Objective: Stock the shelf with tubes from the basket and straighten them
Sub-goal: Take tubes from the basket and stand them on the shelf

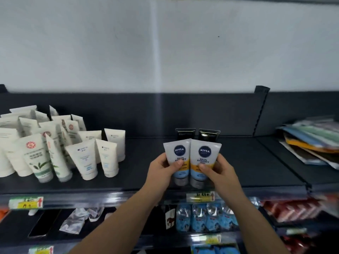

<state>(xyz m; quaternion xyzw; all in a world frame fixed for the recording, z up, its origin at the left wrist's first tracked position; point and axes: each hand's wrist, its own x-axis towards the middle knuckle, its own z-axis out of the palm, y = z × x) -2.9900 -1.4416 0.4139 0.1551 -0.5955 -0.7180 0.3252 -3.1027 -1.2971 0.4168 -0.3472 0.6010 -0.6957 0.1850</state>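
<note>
Head view: left hand [162,168] and right hand [219,170] each hold one tube, side by side with edges touching, dead centre over the shelf [247,162] near its front lip. Left tube [177,155] and right tube [205,155] match: white top, blue roundel reading "NIVEA", then "SKIN ENERGY", then a yellow band over light blue, with the silver cap down. Can't tell whether the caps sit on the shelf. Each thumb is pressed across the tube's front on the yellow band, with the other fingers curled behind, so both are pinch grips. At 12 o'clock, directly behind the pair, two black tubes [209,134] stand upright; the right one reads "Men", the left print is blurred. At 9 o'clock sits a loose cluster of white tubes [88,158], some leaning, some with red round logos and a green leaf print; small text unreadable. At 3 o'clock is a blurred stack of flat packets [310,142]. At 6 o'clock the lip carries a yellow price tag [200,197] with a red arrow, digits unreadable. Below it are blue packets [203,217]; at 4 o'clock, red packs [293,210].
</note>
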